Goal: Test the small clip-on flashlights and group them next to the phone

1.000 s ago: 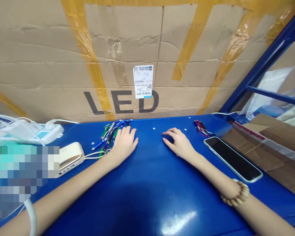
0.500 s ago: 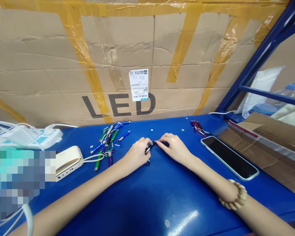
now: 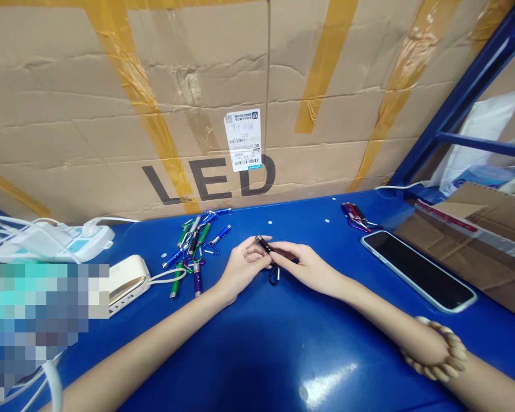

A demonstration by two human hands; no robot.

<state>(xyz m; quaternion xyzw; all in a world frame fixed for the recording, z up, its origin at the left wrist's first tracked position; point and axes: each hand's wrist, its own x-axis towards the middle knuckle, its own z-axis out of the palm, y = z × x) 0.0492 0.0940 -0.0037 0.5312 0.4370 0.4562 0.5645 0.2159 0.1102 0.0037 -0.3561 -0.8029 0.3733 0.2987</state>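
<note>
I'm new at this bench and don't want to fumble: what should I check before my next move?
1. Black stick held: ok, pinched between the thumb and fingers of the right-hand grip.
2. Left-hand grip firm: cannot tell; it curls close to the stick, but the contact is partly hidden.
3. Black clip free of other pieces: ok, it hangs below the hands.
4. Loose pile untangled: not ok, its coloured sticks overlap beyond the left hand.
5. Phone out of the way: ok, it lies apart, to the right of the hands.
</note>
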